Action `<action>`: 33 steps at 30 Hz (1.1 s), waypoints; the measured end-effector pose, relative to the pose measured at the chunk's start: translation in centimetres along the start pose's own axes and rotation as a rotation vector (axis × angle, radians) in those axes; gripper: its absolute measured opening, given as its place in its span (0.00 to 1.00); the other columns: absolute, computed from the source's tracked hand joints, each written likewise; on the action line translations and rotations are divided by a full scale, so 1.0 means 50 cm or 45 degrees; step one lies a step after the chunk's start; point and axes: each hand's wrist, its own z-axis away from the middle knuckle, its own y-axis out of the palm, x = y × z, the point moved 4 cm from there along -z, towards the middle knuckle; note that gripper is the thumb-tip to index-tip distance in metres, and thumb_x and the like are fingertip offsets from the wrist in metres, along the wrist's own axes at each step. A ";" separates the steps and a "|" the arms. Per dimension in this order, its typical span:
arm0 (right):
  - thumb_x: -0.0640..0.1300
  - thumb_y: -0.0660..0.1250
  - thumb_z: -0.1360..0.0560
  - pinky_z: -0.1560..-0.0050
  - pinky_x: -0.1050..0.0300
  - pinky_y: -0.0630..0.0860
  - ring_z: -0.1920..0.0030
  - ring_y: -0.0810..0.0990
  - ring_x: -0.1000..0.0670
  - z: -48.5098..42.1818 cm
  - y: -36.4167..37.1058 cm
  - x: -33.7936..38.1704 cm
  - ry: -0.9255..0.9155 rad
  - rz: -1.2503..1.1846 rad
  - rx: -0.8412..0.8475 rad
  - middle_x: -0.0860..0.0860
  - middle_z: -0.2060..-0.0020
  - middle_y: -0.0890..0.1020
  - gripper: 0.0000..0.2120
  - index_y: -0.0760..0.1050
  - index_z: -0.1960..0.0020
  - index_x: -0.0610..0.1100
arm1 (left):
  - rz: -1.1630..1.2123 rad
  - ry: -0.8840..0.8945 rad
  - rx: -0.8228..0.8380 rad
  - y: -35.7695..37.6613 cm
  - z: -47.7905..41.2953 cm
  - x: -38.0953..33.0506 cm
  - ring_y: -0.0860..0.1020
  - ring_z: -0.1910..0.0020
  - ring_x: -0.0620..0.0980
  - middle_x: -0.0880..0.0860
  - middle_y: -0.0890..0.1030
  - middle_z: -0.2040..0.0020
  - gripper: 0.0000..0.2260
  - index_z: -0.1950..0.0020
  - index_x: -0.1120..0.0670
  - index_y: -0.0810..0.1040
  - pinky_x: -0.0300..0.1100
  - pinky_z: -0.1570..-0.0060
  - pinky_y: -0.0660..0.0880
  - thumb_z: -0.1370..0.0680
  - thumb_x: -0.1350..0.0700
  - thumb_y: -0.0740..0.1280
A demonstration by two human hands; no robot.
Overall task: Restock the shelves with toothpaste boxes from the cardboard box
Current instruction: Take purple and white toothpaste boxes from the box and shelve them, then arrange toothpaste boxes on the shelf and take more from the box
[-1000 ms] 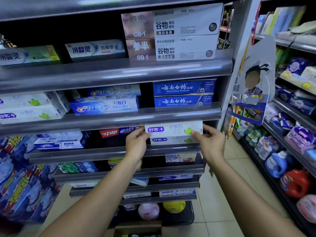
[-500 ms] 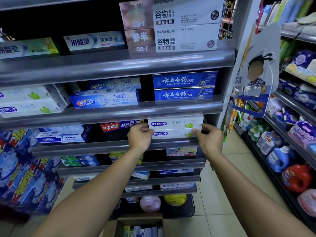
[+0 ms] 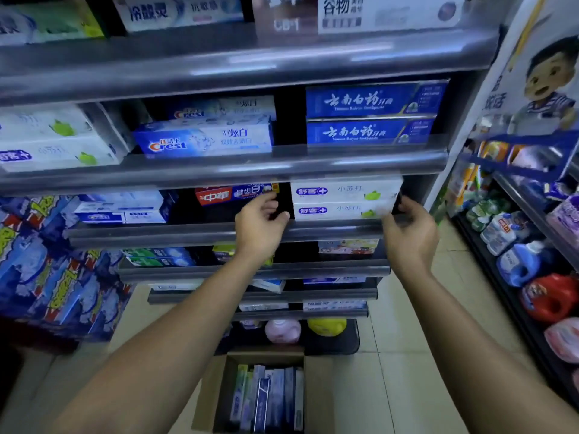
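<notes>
Two boxes shelved between our hands, plenty left

Our left hand (image 3: 261, 220) hangs loosely curled, holding nothing, just beside the stacked white cardboard toothpaste boxes (image 3: 344, 193). Our right hand (image 3: 410, 233) is at their other end, and we cannot tell its grip. The boxes rest on the grey metal shelf (image 3: 156, 234). Below our hands, the open brown cardboard box (image 3: 318, 399) holds many more, so we judge much remains.

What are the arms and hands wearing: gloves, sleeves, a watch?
Nothing visible. The left hand and right hand are bare, with no gloves and no rings that show. The left forearm and right forearm are bare to the frame edge: no sleeves, watch or wristband.
</notes>
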 end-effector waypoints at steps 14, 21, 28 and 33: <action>0.39 0.73 0.24 0.54 0.55 0.78 0.62 0.82 0.50 0.557 0.274 -0.425 0.562 0.224 0.897 0.50 0.59 0.85 0.06 0.84 0.48 0.44 | -0.180 -0.707 0.476 -0.066 0.422 0.707 0.80 0.65 0.36 0.51 0.82 0.63 0.11 0.45 0.65 0.83 0.31 0.57 0.76 0.27 0.72 0.73; 0.40 0.72 0.26 0.45 0.46 0.80 0.50 0.84 0.41 0.835 0.469 -0.736 1.050 0.324 1.159 0.45 0.53 0.86 0.04 0.84 0.54 0.48 | -0.594 -1.052 0.848 0.058 0.592 1.145 0.82 0.49 0.47 0.47 0.86 0.48 0.06 0.49 0.46 0.83 0.38 0.52 0.74 0.26 0.52 0.71; 0.39 0.70 0.25 0.50 0.43 0.83 0.55 0.85 0.46 0.961 0.581 -0.960 1.141 0.343 1.133 0.51 0.59 0.86 0.12 0.81 0.61 0.54 | -0.759 -1.097 0.995 0.216 0.654 1.486 0.79 0.46 0.54 0.52 0.79 0.45 0.19 0.40 0.51 0.72 0.40 0.55 0.69 0.27 0.49 0.72; 0.43 0.70 0.25 0.58 0.59 0.79 0.57 0.84 0.51 0.997 0.598 -1.043 1.009 0.373 1.186 0.54 0.57 0.85 0.07 0.82 0.55 0.55 | -0.813 -1.299 1.145 0.325 0.687 1.646 0.74 0.31 0.63 0.62 0.70 0.24 0.52 0.18 0.59 0.42 0.49 0.39 0.74 0.26 0.41 0.75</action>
